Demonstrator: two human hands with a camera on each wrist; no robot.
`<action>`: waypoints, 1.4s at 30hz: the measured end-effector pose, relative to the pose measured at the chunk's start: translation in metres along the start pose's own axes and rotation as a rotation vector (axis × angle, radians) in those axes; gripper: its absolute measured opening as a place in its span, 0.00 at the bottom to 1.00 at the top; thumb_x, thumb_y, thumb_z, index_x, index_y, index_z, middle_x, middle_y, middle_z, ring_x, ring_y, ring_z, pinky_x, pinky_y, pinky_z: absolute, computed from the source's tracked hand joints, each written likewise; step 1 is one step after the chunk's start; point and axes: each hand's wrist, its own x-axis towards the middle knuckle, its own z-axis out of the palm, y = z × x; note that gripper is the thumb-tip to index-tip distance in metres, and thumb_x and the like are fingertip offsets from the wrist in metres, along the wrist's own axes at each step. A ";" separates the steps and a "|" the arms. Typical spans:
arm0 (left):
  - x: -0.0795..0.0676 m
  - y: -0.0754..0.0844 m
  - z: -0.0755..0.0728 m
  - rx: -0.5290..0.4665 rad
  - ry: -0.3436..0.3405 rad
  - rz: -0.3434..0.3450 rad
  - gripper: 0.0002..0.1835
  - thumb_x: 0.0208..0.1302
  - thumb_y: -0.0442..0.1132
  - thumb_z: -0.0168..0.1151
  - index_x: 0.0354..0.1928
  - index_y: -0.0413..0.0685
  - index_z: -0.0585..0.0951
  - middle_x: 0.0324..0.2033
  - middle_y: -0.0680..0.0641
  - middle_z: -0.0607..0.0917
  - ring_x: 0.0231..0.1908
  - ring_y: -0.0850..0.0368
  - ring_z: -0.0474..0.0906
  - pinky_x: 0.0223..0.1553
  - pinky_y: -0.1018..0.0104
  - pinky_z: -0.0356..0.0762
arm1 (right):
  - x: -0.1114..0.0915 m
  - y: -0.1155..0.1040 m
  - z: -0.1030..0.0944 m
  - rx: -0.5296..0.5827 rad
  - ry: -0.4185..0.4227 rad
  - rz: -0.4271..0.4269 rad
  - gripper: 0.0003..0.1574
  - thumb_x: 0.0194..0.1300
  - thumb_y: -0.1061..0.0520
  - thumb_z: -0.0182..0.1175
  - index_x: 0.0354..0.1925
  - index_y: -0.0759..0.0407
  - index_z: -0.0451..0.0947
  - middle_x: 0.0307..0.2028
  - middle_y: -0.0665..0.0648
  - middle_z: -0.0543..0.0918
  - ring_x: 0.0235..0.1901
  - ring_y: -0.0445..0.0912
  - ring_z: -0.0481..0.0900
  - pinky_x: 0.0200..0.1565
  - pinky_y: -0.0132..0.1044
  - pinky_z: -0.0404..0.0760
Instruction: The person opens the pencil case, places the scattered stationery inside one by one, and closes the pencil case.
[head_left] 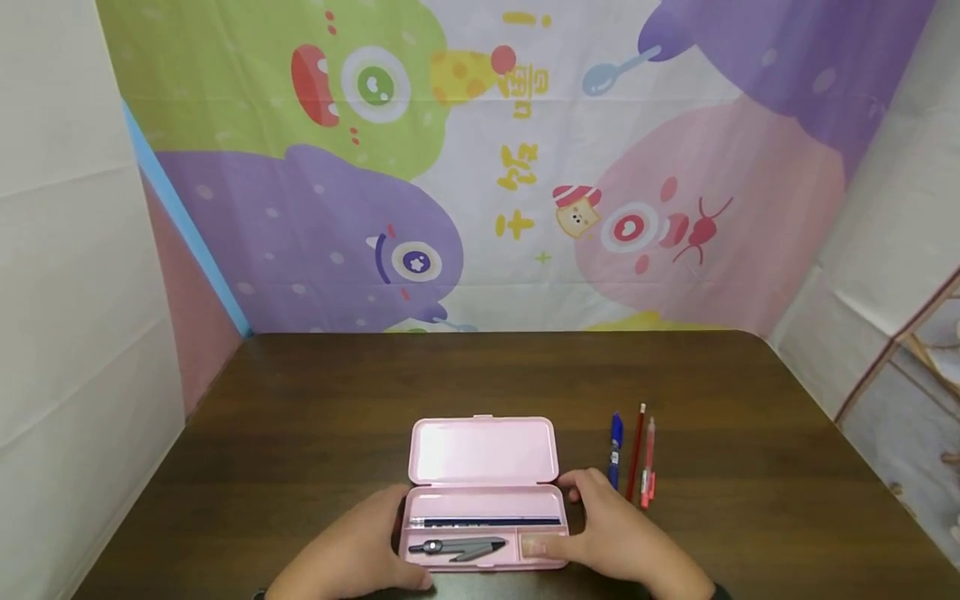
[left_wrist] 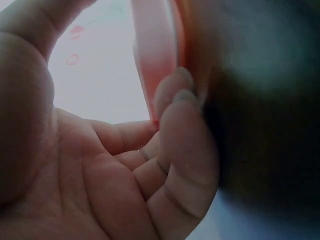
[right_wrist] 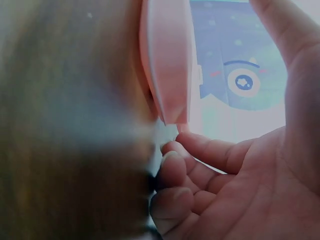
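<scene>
A pink pencil case point(head_left: 483, 450) lies with its lid raised near the table's front edge. In its long slot is a dark blue pencil point(head_left: 495, 522); a grey drawing compass point(head_left: 457, 546) sits in front of that. A beige eraser point(head_left: 532, 547) occupies the small right compartment. My left hand point(head_left: 360, 542) grips the case's left end, thumb at the front corner. On the other end, my right hand point(head_left: 611, 533) holds the case, its thumb over the eraser's compartment and fingers by the hinge side. Both wrist views show curled fingertips at the case's pink side point(left_wrist: 157, 50).
Right of the case, on the dark wooden table point(head_left: 337, 400), lie a blue pen point(head_left: 615, 450), a dark red pencil point(head_left: 636, 454) and a pink pen point(head_left: 648, 467). A cartoon-printed cloth point(head_left: 510, 292) hangs behind the table, with pale sheets at both sides.
</scene>
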 end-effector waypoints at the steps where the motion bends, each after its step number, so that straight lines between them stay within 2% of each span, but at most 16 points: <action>1: 0.000 0.000 0.000 0.012 0.005 0.011 0.44 0.33 0.46 0.81 0.56 0.45 0.71 0.42 0.53 0.80 0.40 0.59 0.77 0.43 0.57 0.76 | 0.000 -0.001 -0.001 0.001 0.002 0.004 0.59 0.40 0.23 0.70 0.57 0.61 0.70 0.46 0.55 0.72 0.43 0.46 0.74 0.46 0.48 0.76; 7: -0.002 -0.001 0.005 0.160 0.084 0.013 0.44 0.29 0.45 0.81 0.55 0.47 0.71 0.42 0.54 0.78 0.39 0.59 0.74 0.44 0.55 0.74 | -0.003 -0.004 -0.012 -0.010 0.020 0.003 0.53 0.43 0.25 0.70 0.54 0.59 0.71 0.44 0.54 0.74 0.42 0.45 0.73 0.46 0.47 0.76; 12: 0.000 0.002 0.007 0.188 0.095 -0.021 0.42 0.30 0.43 0.80 0.53 0.47 0.71 0.40 0.55 0.78 0.37 0.59 0.73 0.42 0.55 0.74 | -0.006 0.000 -0.032 -0.022 0.033 0.045 0.48 0.46 0.27 0.69 0.53 0.57 0.71 0.47 0.55 0.76 0.44 0.46 0.75 0.47 0.48 0.76; 15: 0.002 0.002 0.008 0.189 0.091 -0.025 0.41 0.30 0.42 0.79 0.53 0.48 0.71 0.40 0.55 0.78 0.36 0.59 0.73 0.41 0.56 0.74 | -0.005 0.007 -0.050 -0.064 0.050 0.076 0.48 0.49 0.27 0.67 0.54 0.58 0.71 0.47 0.56 0.76 0.46 0.48 0.76 0.48 0.50 0.77; 19: 0.004 0.001 0.008 0.195 0.081 -0.036 0.40 0.30 0.42 0.79 0.52 0.49 0.72 0.39 0.56 0.78 0.35 0.59 0.73 0.40 0.56 0.74 | 0.000 0.018 -0.069 -0.180 0.064 0.123 0.50 0.50 0.27 0.67 0.56 0.61 0.69 0.44 0.57 0.75 0.37 0.45 0.77 0.38 0.44 0.79; 22: 0.005 0.002 0.008 0.204 0.074 -0.037 0.39 0.31 0.42 0.79 0.52 0.49 0.72 0.38 0.57 0.78 0.35 0.59 0.73 0.40 0.56 0.74 | 0.007 0.027 -0.078 -0.277 0.078 0.143 0.50 0.50 0.30 0.69 0.56 0.64 0.69 0.42 0.58 0.74 0.29 0.44 0.73 0.30 0.40 0.76; 26: 0.005 0.003 0.007 0.225 0.076 -0.031 0.39 0.30 0.42 0.79 0.51 0.48 0.72 0.38 0.56 0.79 0.34 0.59 0.73 0.39 0.55 0.74 | 0.014 0.042 -0.085 -0.391 0.101 0.148 0.49 0.55 0.35 0.68 0.58 0.70 0.69 0.49 0.67 0.76 0.38 0.53 0.79 0.38 0.50 0.81; 30: 0.004 0.005 0.008 0.255 0.084 -0.044 0.40 0.31 0.44 0.80 0.52 0.47 0.72 0.38 0.54 0.79 0.34 0.58 0.73 0.40 0.54 0.75 | 0.020 0.053 -0.090 -0.443 0.062 0.184 0.48 0.59 0.38 0.66 0.58 0.75 0.67 0.53 0.74 0.74 0.48 0.62 0.78 0.45 0.57 0.79; 35: 0.005 0.005 0.007 0.265 0.081 -0.060 0.41 0.31 0.45 0.80 0.53 0.46 0.72 0.39 0.53 0.80 0.35 0.57 0.73 0.41 0.51 0.75 | 0.029 0.062 -0.094 -0.419 0.012 0.254 0.40 0.59 0.41 0.66 0.49 0.76 0.69 0.38 0.66 0.77 0.35 0.55 0.78 0.34 0.49 0.79; 39: 0.006 0.004 0.007 0.263 0.074 -0.068 0.42 0.31 0.46 0.80 0.53 0.46 0.71 0.40 0.52 0.80 0.36 0.57 0.74 0.41 0.51 0.75 | 0.035 0.067 -0.092 -0.356 -0.005 0.306 0.24 0.60 0.46 0.66 0.34 0.66 0.70 0.25 0.56 0.73 0.23 0.47 0.71 0.24 0.40 0.70; 42: 0.007 0.003 0.008 0.248 0.059 -0.086 0.42 0.31 0.46 0.81 0.53 0.45 0.71 0.39 0.52 0.79 0.35 0.56 0.73 0.41 0.50 0.75 | 0.037 0.068 -0.089 -0.339 -0.003 0.329 0.19 0.59 0.50 0.65 0.22 0.60 0.71 0.18 0.52 0.72 0.18 0.46 0.69 0.21 0.37 0.67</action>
